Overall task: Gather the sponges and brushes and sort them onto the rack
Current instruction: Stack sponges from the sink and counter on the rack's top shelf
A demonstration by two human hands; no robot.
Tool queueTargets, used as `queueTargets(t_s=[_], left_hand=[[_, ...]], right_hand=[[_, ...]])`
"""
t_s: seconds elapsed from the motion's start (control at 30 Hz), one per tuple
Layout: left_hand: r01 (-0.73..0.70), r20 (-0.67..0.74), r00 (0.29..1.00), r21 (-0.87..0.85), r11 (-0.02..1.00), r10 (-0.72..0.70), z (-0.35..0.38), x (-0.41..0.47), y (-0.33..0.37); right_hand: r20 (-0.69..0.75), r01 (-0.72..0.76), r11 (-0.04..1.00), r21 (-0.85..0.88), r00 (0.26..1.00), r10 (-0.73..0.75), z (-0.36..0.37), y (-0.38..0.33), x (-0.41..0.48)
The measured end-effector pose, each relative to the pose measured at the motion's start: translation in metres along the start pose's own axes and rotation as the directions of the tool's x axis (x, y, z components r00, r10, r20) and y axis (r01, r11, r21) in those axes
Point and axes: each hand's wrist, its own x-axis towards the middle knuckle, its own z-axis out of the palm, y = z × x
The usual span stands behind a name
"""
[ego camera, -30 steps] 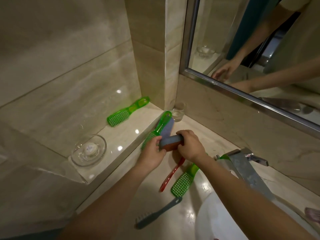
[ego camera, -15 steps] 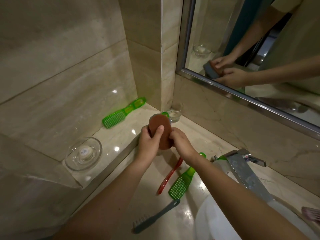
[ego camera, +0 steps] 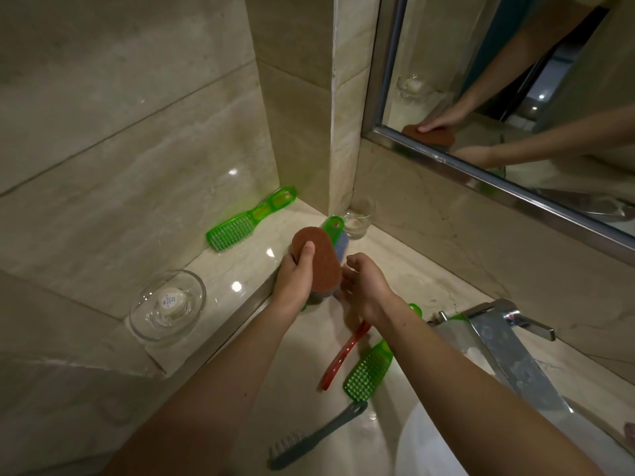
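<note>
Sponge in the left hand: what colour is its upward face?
Reddish brown; the sponge shows best in the head view.

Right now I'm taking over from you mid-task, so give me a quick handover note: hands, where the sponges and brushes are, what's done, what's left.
Left hand grips the brown-faced sponge over the edge of the ledge; right hand sits beside it, grip unclear.
A green brush lies on the ledge; a second green brush pokes out behind the sponge.
The red brush, third green brush and grey brush lie on the counter.
No rack in view, so nothing shows as sorted; everything is left.
</note>
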Motion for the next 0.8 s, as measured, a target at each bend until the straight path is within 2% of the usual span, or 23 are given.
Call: queueTargets(t_s=[0.2, 0.4, 0.5, 0.67, 0.8], left_hand=[[0.079, 0.007, 0.997, -0.137, 0.987, -0.078, 0.002, -0.001, -0.011], [0.172, 0.035, 0.985, -0.162, 0.972, -0.169, -0.008, -0.023, -0.020], [0.191, 0.055, 0.981, -0.157, 0.969, -0.185, -0.014, -0.034, -0.026], [0.183, 0.113, 0.980, -0.174, 0.967, -0.165, -0.025, -0.055, -0.031], [0.163, 0.094, 0.984, -0.139, 0.977, -0.151, -0.037, -0.071, -0.027]], right_hand=[[-0.042, -0.016, 1.000, 0.023, 0.999, 0.017, 0.005, 0.004, -0.001], [-0.082, 0.063, 0.949, -0.308, 0.992, -0.093, 0.006, 0.011, -0.014], [-0.060, 0.080, 0.951, -0.299, 0.993, -0.103, 0.005, 0.015, -0.021], [0.008, -0.006, 0.967, -0.256, 1.000, 0.008, 0.000, 0.021, -0.039], [-0.115, 0.111, 0.923, -0.368, 0.980, -0.163, 0.002, 0.028, -0.056]])
